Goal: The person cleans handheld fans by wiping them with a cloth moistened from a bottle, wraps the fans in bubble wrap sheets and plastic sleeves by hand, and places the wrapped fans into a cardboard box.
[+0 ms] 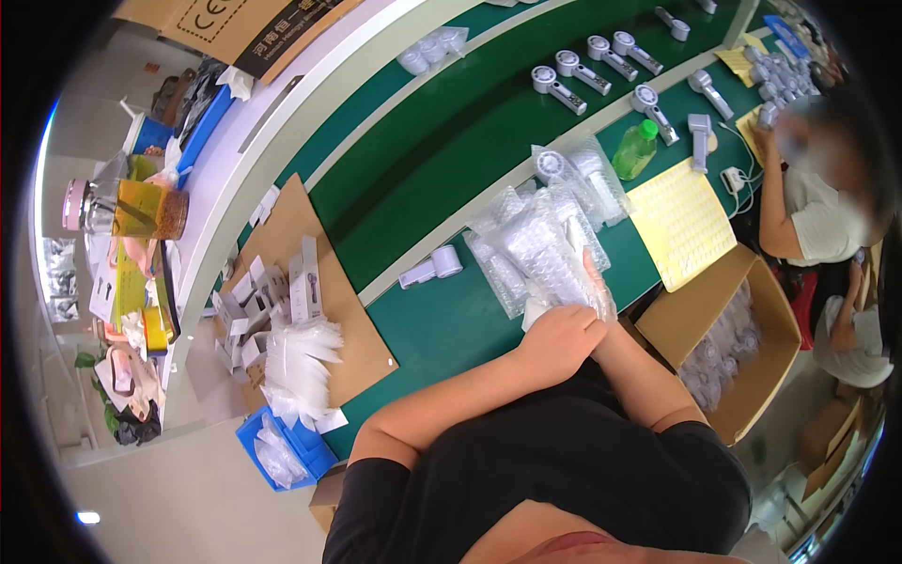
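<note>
A clear bubble-wrap bag [536, 244] is in front of me, over several other wrapped pieces on the green table. My right hand [594, 282] grips its right side, partly covered by the plastic. Closed at the near end of the bag, my left hand [566, 338] crosses close to my right wrist; its fingertips are partly hidden. What the bag contains is hard to make out. Left of the pile lies an unwrapped white handheld fan [432, 267]. Just beyond it, another bubble-wrapped fan [552, 167] shows its round head.
White boxes [305, 282] and a stack of clear sleeves [301, 362] lie on cardboard at left, above a blue bin [282, 451]. A green bottle [636, 148], yellow sheet [681, 226] and several fans [583, 73] stand beyond. An open carton [761, 376] and a co-worker [817, 207] are at right.
</note>
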Tool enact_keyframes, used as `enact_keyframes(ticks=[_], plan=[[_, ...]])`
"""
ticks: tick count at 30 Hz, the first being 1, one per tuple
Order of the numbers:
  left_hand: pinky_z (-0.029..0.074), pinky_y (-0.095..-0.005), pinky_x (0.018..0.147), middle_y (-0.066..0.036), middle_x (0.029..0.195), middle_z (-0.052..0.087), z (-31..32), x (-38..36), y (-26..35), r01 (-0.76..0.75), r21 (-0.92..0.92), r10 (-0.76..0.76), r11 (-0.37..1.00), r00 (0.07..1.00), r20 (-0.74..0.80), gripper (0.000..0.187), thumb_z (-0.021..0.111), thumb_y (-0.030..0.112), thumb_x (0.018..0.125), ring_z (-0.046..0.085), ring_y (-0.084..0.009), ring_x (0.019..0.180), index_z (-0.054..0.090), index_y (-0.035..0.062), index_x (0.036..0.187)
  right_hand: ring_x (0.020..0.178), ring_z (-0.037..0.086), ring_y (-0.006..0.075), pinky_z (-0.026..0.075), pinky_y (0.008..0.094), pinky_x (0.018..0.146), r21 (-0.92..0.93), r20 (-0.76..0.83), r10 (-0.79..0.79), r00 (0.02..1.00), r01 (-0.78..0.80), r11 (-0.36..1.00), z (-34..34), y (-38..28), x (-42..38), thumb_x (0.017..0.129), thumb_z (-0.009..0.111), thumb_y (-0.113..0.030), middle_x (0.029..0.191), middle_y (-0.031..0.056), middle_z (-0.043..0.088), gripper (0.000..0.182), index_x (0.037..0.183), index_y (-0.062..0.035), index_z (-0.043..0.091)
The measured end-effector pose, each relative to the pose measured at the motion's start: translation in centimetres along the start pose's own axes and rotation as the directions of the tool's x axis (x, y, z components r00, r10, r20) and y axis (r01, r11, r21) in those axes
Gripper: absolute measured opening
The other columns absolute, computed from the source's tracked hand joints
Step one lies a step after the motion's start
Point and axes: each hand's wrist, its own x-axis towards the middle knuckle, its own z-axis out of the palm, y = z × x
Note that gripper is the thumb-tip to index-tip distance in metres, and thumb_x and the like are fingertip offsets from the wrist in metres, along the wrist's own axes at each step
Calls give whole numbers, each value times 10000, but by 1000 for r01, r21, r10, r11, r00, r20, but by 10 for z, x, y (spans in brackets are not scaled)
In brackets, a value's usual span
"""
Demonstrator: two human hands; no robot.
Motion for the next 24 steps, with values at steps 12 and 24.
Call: enact_keyframes(ticks=[12, 24], plan=[[408, -352, 538, -71, 700, 488, 15, 11, -21, -9, -36, -1, 999, 967, -254, 92, 523, 133, 652, 500, -246, 641, 535, 69, 717, 844, 563, 237, 453, 338, 731, -205, 37, 148, 988, -137, 969, -47, 15, 42, 782, 472, -280, 972, 134, 561, 423, 1078, 22, 472], [435, -249, 682, -45, 875, 525, -70, 2, -26, 204, -929, -712, 307, 697, -82, 135, 469, 58, 813, 515, -118, 761, 481, 30, 945, 789, 577, 225, 439, 319, 697, -916, 217, -509, 833, -6, -400, -14, -77, 82, 772, 501, -370, 884, 144, 592, 416, 1025, -41, 534]])
